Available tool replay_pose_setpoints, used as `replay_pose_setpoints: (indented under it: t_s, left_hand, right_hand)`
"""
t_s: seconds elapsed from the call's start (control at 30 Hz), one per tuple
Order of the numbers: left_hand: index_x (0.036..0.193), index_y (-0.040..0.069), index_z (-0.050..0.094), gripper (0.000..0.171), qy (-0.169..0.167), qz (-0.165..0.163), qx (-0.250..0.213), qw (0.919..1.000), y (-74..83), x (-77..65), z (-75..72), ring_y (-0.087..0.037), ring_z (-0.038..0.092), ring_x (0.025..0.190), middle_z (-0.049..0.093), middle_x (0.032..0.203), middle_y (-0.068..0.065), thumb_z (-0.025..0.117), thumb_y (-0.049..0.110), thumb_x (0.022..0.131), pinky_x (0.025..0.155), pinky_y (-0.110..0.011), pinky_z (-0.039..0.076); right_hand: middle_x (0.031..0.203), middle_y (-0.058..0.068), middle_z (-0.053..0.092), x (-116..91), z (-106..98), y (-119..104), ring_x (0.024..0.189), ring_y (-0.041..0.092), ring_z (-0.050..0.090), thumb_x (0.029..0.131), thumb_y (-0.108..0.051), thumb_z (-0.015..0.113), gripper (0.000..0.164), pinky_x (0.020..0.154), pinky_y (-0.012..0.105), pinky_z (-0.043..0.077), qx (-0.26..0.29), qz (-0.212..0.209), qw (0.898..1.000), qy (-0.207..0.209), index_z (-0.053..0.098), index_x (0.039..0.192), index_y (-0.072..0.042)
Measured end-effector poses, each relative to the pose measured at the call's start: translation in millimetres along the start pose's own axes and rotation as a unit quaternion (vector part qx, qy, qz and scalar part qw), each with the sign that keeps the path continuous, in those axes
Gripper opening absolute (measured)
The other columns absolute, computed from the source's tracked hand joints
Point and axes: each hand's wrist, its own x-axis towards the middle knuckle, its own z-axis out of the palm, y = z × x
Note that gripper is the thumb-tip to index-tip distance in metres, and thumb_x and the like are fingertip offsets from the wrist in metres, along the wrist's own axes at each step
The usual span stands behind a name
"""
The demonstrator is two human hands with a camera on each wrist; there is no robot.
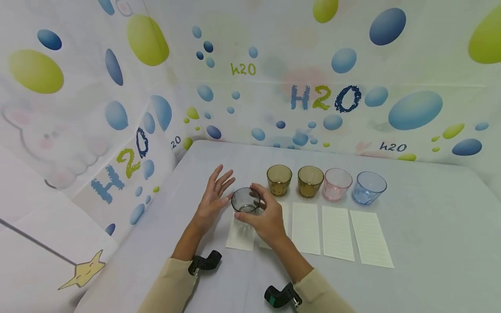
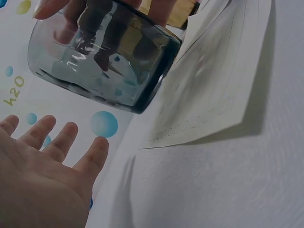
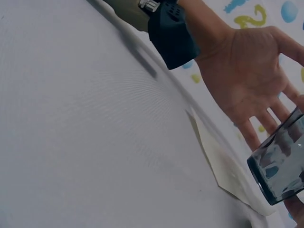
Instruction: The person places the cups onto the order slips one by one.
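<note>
A clear grey glass tumbler (image 1: 243,201) is gripped by my right hand (image 1: 271,219), thumb on the near side and fingers round the far side. It is held over the leftmost sheet of cream paper (image 1: 239,237). My left hand (image 1: 211,204) is spread to the left of the tumbler, palm toward it and fingers extended. In the left wrist view the tumbler (image 2: 102,61) shows above the paper (image 2: 213,90), with the left hand (image 2: 47,175) apart from it. The right wrist view catches the tumbler (image 3: 282,164) only in part, at its right edge.
Behind the papers stand two amber tumblers (image 1: 279,180), a pink tumbler (image 1: 336,184) and a blue tumbler (image 1: 369,188) in a row. Several more cream sheets (image 1: 338,234) lie side by side on the white tabletop (image 1: 430,217). A patterned cloth (image 1: 266,108) hangs behind and at left.
</note>
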Motion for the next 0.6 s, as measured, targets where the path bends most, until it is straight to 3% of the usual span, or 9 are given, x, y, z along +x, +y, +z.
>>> replay_pose_setpoints:
  t_s: [0.37,0.6]
  left_hand:
    - [0.164,0.021,0.002,0.087,-0.004,-0.010,0.000,0.9999,-2.1,0.4,2.6,-0.045,0.011,0.153,0.016,0.167,-0.015,0.054,0.010,0.095,0.119,-0.070,0.010]
    - [0.164,0.020,0.002,0.090,-0.016,-0.010,0.005,0.9998,-2.4,1.6,3.9,-0.045,0.013,0.153,0.017,0.167,-0.015,0.058,0.013,0.094,0.119,-0.069,0.011]
  right_hand:
    - [0.144,0.016,0.057,-2.3,4.2,8.4,0.133,0.032,0.053,0.074,-0.005,0.090,0.086,0.106,0.060,0.044,0.029,0.022,0.999,-0.027,0.047,0.148,-0.007]
    - [0.144,0.014,0.057,-3.1,4.5,9.7,0.133,0.028,0.054,0.075,-0.013,0.091,0.084,0.107,0.057,0.045,0.019,0.015,0.999,-0.042,0.048,0.148,-0.012]
